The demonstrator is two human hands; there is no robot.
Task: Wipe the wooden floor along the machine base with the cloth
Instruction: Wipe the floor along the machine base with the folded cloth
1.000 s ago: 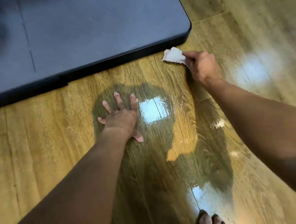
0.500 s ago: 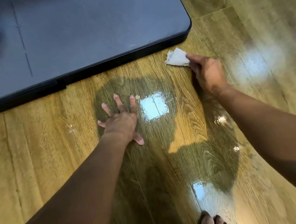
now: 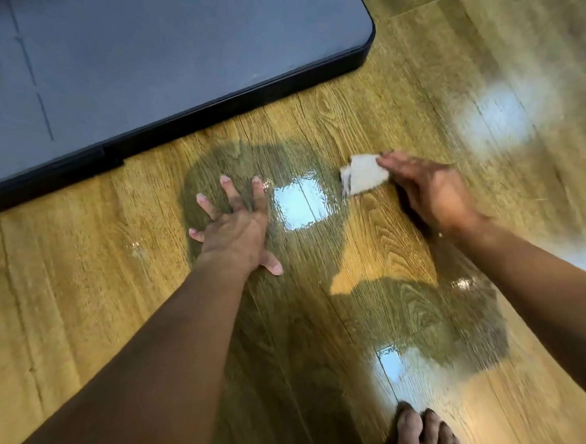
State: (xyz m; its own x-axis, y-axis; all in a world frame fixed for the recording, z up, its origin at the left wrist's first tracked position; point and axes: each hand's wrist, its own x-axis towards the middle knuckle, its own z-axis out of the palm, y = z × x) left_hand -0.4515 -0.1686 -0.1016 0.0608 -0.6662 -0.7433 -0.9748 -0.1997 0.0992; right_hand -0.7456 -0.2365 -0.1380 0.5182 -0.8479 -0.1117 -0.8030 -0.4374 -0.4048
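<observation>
Just right of centre, the right hand [image 3: 434,196] clamps its fingertips on the cloth [image 3: 362,178], which juts left over the floor [image 3: 81,269]; the left hand [image 3: 237,228] lies flat, fingers spread

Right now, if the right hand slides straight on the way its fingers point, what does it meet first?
Probably the black edge of the machine base. The right hand, holding the cloth, points up and left, with only bare wooden floor between. Blur makes this approximate.
</observation>
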